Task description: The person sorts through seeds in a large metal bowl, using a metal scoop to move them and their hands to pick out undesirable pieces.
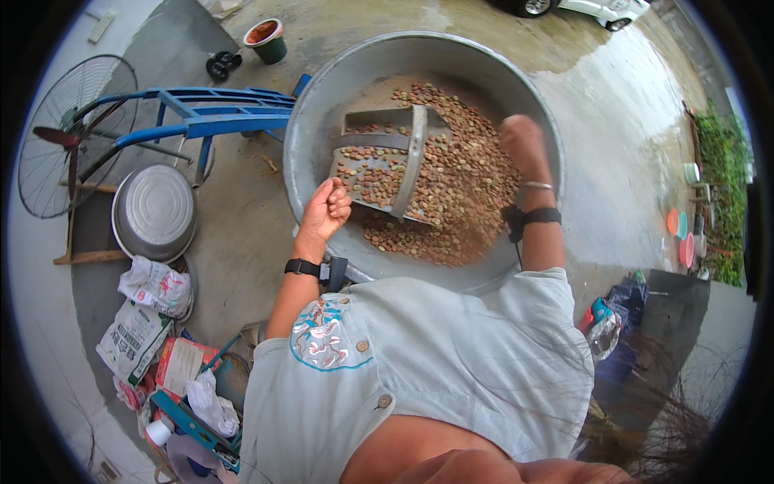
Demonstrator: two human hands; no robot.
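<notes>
In front of me stands a large round metal tub (423, 40) holding a heap of dried brown and greenish beans (471, 181), which look like broad beans. A sheet-metal scoop (363, 163) with strap handles lies in the tub, with beans spread over its floor and more spilling at its open side. My left hand (328, 210) is over the tub's left rim by the scoop's edge, fingers curled in, nothing visible in it. Over the right side of the heap is my right hand (525, 139), blurred; its fingers and anything in them cannot be made out.
Left of the tub are a blue metal frame (211, 121), a large caged fan (78, 136) and an upturned metal basin (155, 206). Bags (134, 339) and boxes pile up at lower left. A green bucket (266, 42) stands behind; a white vehicle (598, 9) is farther off.
</notes>
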